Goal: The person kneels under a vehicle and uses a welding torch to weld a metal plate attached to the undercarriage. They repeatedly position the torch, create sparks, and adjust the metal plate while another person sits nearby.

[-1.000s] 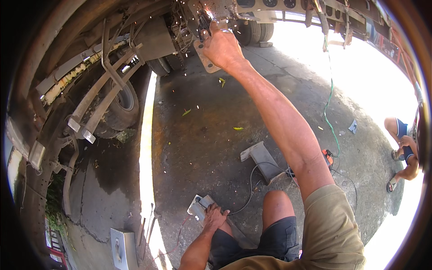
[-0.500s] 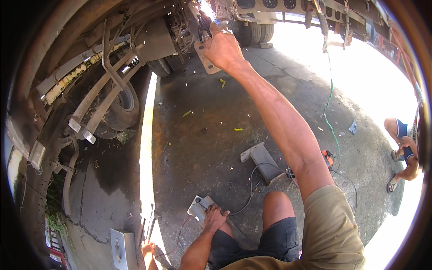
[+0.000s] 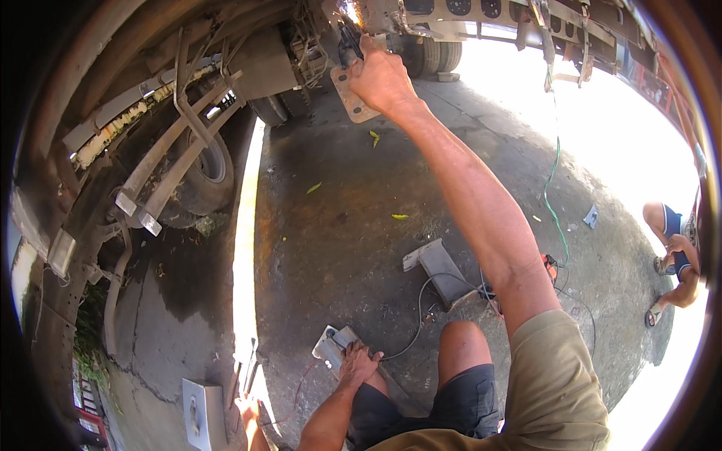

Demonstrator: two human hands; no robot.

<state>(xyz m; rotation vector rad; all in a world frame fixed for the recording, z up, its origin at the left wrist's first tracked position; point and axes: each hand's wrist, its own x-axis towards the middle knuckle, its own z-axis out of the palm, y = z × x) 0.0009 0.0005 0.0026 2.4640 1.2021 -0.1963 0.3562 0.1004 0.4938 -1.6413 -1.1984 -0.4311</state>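
My right hand point(image 3: 385, 81) is raised at the top, its fingers wrapped round a dark clamp-like tool point(image 3: 349, 46) that the hand partly hides. Bright sparks point(image 3: 352, 10) burn at the tool's tip, against the underside of a vehicle. A flat metal plate point(image 3: 356, 105) with holes hangs beside this fist; whether my fingers touch it I cannot tell. My left hand point(image 3: 359, 364) lies over my bent left knee, fingers loosely spread and holding nothing visible. Just beyond its fingertips rests a metal bracket point(image 3: 325, 350) with holes, and a grey cable runs to it.
Another metal bracket point(image 3: 445, 279) lies on the concrete before my knees. An orange tool point(image 3: 550, 266) and a green cord point(image 3: 553, 180) are at the right. Another person's hand point(image 3: 248, 410) is at lower left by a metal box point(image 3: 194, 421); a seated person point(image 3: 673, 259) is far right.
The flare at the tool's tip is smaller and more orange. Scattered bright specks have gone from view. My right hand and the plate sit slightly further right; my left hand stays put.
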